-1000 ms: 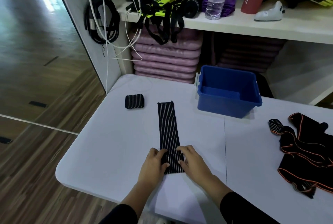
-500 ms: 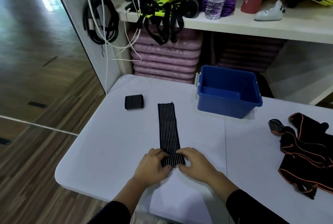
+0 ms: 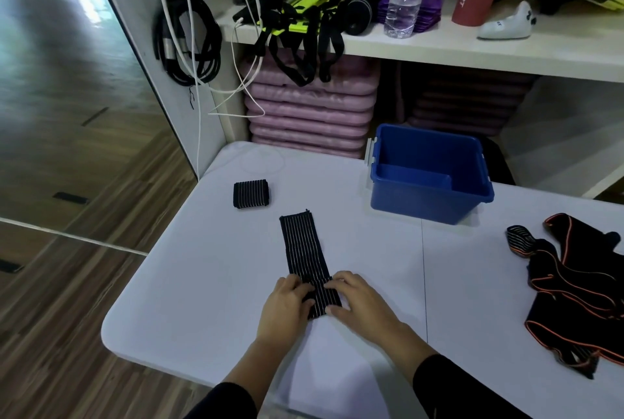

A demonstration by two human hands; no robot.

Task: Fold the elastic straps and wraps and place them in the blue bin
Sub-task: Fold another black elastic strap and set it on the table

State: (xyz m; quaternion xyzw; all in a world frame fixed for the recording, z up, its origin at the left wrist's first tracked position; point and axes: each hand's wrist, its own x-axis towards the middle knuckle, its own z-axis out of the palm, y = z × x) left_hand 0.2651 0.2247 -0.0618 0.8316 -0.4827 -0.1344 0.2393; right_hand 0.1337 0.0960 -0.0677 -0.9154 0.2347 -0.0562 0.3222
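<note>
- Two hands work at the near end of a black striped wrap (image 3: pixel 305 250) lying flat and lengthwise on a white table (image 3: pixel 189 283).
- Left hand (image 3: pixel 285 309) and right hand (image 3: pixel 359 302) each pinch one side of the wrap's folded near end.
- Blue bin (image 3: pixel 429 175) sits farther back and to the right, well apart from the wrap.
- One folded black wrap (image 3: pixel 251 194) lies back left.
- Black straps with orange edging (image 3: pixel 580 287) lie heaped at the right.
</note>
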